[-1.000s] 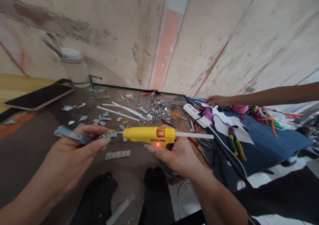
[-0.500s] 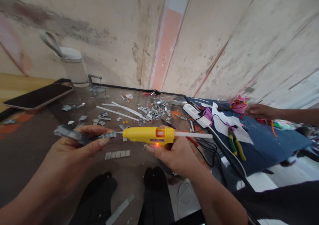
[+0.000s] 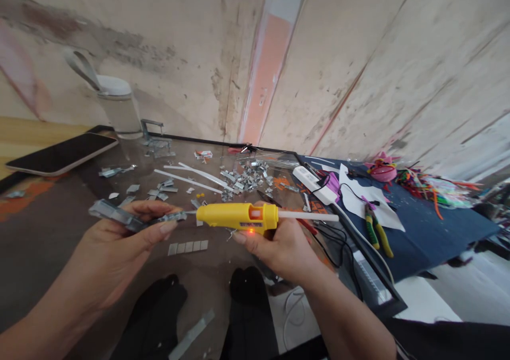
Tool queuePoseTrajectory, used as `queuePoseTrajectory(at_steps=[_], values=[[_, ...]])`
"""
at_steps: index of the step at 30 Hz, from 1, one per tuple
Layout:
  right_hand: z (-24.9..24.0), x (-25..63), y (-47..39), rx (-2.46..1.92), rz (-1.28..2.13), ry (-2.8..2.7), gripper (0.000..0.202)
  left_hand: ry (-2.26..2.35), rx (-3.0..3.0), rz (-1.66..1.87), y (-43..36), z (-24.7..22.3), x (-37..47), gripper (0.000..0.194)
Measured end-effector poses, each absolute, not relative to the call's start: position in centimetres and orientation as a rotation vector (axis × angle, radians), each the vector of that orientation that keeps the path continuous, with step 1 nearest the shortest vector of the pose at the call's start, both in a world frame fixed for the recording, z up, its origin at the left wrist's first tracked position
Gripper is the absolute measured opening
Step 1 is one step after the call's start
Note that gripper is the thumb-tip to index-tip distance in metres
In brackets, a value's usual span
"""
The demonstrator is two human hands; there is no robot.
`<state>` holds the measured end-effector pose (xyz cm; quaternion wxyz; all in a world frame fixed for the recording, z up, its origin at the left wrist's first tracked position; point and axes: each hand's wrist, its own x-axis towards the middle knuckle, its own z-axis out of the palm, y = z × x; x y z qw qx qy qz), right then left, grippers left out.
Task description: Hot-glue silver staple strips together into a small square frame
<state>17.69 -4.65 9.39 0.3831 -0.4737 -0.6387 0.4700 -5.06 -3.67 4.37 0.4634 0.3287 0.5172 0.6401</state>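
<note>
My right hand (image 3: pixel 274 243) is wrapped round a yellow hot glue gun (image 3: pixel 227 216), its small light glowing red. A white glue stick (image 3: pixel 308 216) sticks out of the gun's back end. My left hand (image 3: pixel 131 237) pinches a grey piece built from small strips (image 3: pixel 115 214), which looks like a model part. The gun's nozzle points left and meets the near end of that piece, or comes very close to it. Below the nozzle a row of small grey squares (image 3: pixel 188 247) lies on the table.
Loose grey pieces (image 3: pixel 249 178) and white glue sticks (image 3: pixel 189 179) lie behind my hands. A phone (image 3: pixel 61 152) and a lidded bottle (image 3: pixel 117 105) stand at left. On the right are a power strip (image 3: pixel 314 184), black cables (image 3: pixel 338 243), pliers (image 3: pixel 376 229) and colourful strips (image 3: pixel 430 184).
Another person's arm at the right has gone out of view, and the dark-clad part at lower right has drawn down. My hands, the glue gun and the grey piece stay almost still.
</note>
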Motion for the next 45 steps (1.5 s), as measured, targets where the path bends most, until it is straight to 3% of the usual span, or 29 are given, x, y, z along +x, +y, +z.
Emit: queuePoseTrajectory(at_steps=[30,45], values=[[9.76,17.66,-4.69,-1.240,1.167,-1.663,0.034,1.302,0.833,1.537,-3.45,3.78,-5.32,0.049],[10.12,17.82,-4.80,-1.241,1.178,-1.710,0.031,1.341,0.860,1.525,-3.58,4.08,-5.21,0.041]])
